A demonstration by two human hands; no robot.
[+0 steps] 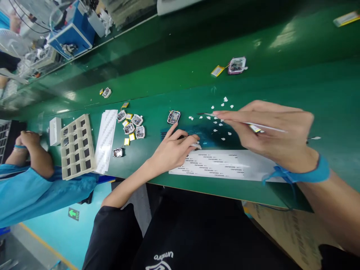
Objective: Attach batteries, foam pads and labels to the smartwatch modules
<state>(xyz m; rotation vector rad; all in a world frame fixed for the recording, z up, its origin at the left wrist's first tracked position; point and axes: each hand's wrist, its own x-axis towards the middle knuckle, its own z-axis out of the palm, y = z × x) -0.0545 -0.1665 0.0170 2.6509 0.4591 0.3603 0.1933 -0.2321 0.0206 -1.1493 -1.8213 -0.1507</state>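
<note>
Opened watch cases [129, 128] piled left on the green mat [157, 93]; left hand [171, 148] spread, pressing dark blue film [204, 137]; white flecks [215, 122] already loose, far of printed sheet [225, 165]; right hand [270, 140] pinching thin white-handled pick [275, 129], tip beside flecks; cases look still unworked.

Green workbenches [281, 45], teal floor [56, 232], yellow floor line [47, 245], white fan [12, 43]

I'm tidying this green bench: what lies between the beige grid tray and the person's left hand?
The head view shows a stack of white printed sheets, then square silver watch casings with small yellow pieces, before the left hand.
</note>
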